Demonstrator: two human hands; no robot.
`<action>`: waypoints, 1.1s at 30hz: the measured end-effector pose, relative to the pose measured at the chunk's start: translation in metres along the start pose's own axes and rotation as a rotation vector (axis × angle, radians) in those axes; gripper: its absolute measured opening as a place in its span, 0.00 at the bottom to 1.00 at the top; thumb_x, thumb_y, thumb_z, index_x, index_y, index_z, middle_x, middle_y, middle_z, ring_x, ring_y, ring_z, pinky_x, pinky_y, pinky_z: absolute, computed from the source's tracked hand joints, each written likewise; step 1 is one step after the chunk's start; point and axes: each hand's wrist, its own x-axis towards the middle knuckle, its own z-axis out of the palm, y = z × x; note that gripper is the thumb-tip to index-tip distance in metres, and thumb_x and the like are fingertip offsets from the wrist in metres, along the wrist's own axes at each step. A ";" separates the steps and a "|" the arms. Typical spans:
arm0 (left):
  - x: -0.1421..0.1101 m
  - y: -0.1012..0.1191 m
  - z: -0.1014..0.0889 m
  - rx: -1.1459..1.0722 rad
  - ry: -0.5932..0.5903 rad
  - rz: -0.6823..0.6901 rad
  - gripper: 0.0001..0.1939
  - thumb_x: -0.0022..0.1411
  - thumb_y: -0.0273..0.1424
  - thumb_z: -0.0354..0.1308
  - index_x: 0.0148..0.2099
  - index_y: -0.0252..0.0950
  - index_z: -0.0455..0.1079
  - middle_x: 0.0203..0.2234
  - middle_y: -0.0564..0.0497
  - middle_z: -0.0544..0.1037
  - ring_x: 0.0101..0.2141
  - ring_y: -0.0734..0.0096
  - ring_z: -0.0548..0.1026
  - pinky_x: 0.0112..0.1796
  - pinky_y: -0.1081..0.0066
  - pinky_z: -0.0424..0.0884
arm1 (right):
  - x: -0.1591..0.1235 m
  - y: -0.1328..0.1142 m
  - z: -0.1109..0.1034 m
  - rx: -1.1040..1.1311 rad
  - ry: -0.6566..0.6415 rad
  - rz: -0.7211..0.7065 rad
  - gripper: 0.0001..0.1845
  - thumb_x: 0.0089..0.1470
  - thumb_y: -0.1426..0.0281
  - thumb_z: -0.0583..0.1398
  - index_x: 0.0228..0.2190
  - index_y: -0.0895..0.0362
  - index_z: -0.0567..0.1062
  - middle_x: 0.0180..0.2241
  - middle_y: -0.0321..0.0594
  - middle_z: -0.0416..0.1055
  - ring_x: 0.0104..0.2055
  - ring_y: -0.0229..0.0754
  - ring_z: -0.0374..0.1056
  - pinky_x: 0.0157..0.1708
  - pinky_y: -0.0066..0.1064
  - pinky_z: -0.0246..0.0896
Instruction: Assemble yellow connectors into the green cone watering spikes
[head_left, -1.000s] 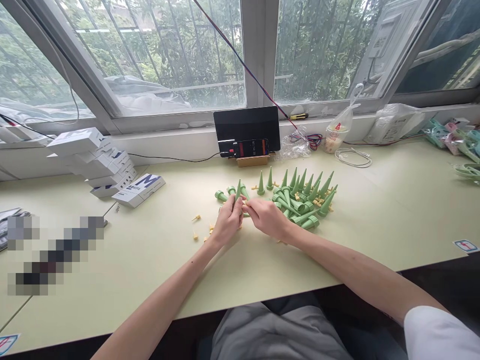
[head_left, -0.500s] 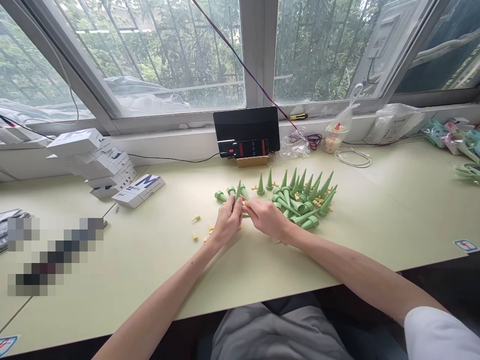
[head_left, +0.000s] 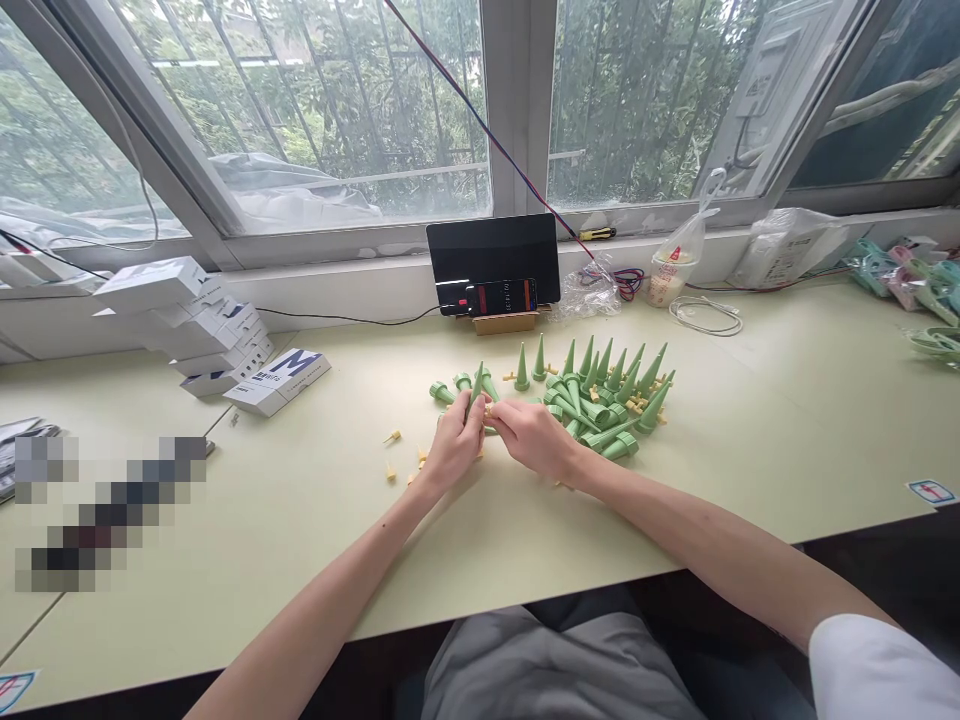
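Observation:
My left hand (head_left: 454, 437) is closed around a green plastic cone-shaped spike (head_left: 477, 383), its tip pointing up and its lower part hidden by the fingers. Against the spike's side, my right hand (head_left: 534, 432) pinches a small yellow plastic valve (head_left: 490, 409), mostly covered by the fingertips. Several more green spikes (head_left: 592, 405), some upright and some lying down, crowd to the right of my right hand, with yellow valves among them. Beyond my left hand lie a few green spikes (head_left: 441, 391). Loose yellow valves (head_left: 391, 474) are scattered to its left.
At the back stand a black tablet (head_left: 491, 245) and a phone (head_left: 504, 297) on a cardboard support. White boxes (head_left: 210, 325) are stacked at the left. A bagged cup (head_left: 670, 277) and a white cable (head_left: 705, 315) are at the back right of the table (head_left: 765, 430).
Both hands stay in nearly the same place, with only slight finger movement at the yellow valve. The green spike in my left hand shifts very slightly.

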 end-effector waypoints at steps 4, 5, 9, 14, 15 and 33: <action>0.000 0.000 0.000 -0.001 -0.005 -0.001 0.17 0.67 0.47 0.50 0.35 0.39 0.60 0.19 0.59 0.60 0.17 0.79 0.61 0.18 0.77 0.61 | 0.000 0.000 0.001 0.012 -0.002 -0.001 0.12 0.66 0.75 0.52 0.29 0.56 0.66 0.27 0.38 0.69 0.24 0.36 0.60 0.26 0.27 0.52; 0.000 0.000 0.000 0.001 -0.005 -0.001 0.17 0.68 0.47 0.50 0.35 0.39 0.60 0.19 0.59 0.60 0.17 0.79 0.60 0.18 0.77 0.60 | 0.000 0.000 0.001 0.016 -0.003 -0.001 0.12 0.66 0.75 0.52 0.29 0.56 0.66 0.27 0.38 0.69 0.24 0.36 0.60 0.26 0.27 0.52; -0.001 0.000 0.000 0.023 -0.001 0.007 0.17 0.68 0.47 0.50 0.34 0.39 0.58 0.19 0.59 0.60 0.18 0.79 0.61 0.19 0.77 0.60 | 0.000 0.000 0.001 0.023 0.005 -0.002 0.13 0.66 0.75 0.52 0.28 0.56 0.65 0.26 0.38 0.68 0.24 0.36 0.59 0.25 0.27 0.51; -0.001 0.000 -0.001 0.029 -0.009 0.004 0.18 0.68 0.47 0.50 0.34 0.39 0.59 0.19 0.59 0.60 0.18 0.78 0.61 0.20 0.76 0.61 | -0.001 0.000 0.001 0.021 -0.002 0.003 0.12 0.66 0.74 0.52 0.28 0.56 0.65 0.25 0.38 0.68 0.24 0.36 0.59 0.25 0.27 0.52; -0.001 0.000 -0.001 0.028 -0.011 0.001 0.18 0.68 0.47 0.50 0.34 0.39 0.59 0.19 0.59 0.61 0.18 0.78 0.61 0.20 0.76 0.61 | -0.001 0.000 0.001 0.019 -0.005 0.007 0.12 0.67 0.74 0.52 0.29 0.57 0.65 0.25 0.38 0.68 0.24 0.36 0.59 0.25 0.27 0.52; 0.000 -0.006 -0.001 0.068 0.010 0.013 0.18 0.70 0.48 0.45 0.39 0.38 0.63 0.23 0.57 0.63 0.21 0.79 0.61 0.21 0.77 0.61 | -0.001 0.000 0.001 -0.025 -0.028 0.043 0.16 0.68 0.71 0.51 0.27 0.57 0.66 0.24 0.39 0.69 0.22 0.36 0.59 0.24 0.28 0.52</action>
